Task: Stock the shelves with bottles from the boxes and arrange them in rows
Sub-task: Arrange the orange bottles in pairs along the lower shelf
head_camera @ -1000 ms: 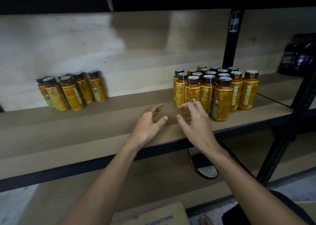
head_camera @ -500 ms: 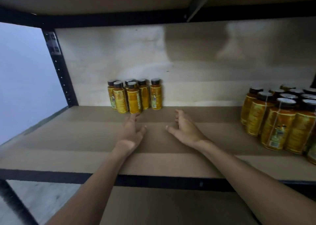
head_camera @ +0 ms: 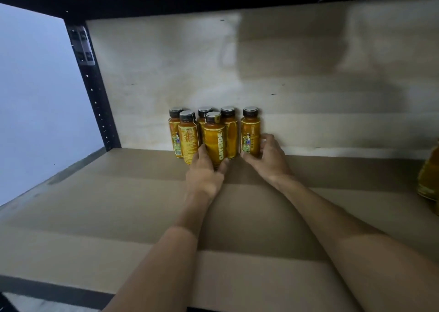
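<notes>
Right of the black upright post [head_camera: 95, 93], six orange bottles [head_camera: 187, 136] with dark caps stand upright in a tight huddle on the brown shelf [head_camera: 107, 216], hard against the pale back panel [head_camera: 285, 74]. Further from the post, the person's left hand [head_camera: 204, 172] reaches in low. Its fingers [head_camera: 202, 151] and thumb are curled round the base of the front bottle [head_camera: 215, 138], the one lettered OATSIDE. Next along, the right hand [head_camera: 269, 156] grips the end bottle [head_camera: 250, 131], thumb in front and fingers wrapped behind it. That bottle stands a little apart from the rest. Farthest from the post, at the edge of view, more orange bottles [head_camera: 428, 176] show only in part.
</notes>
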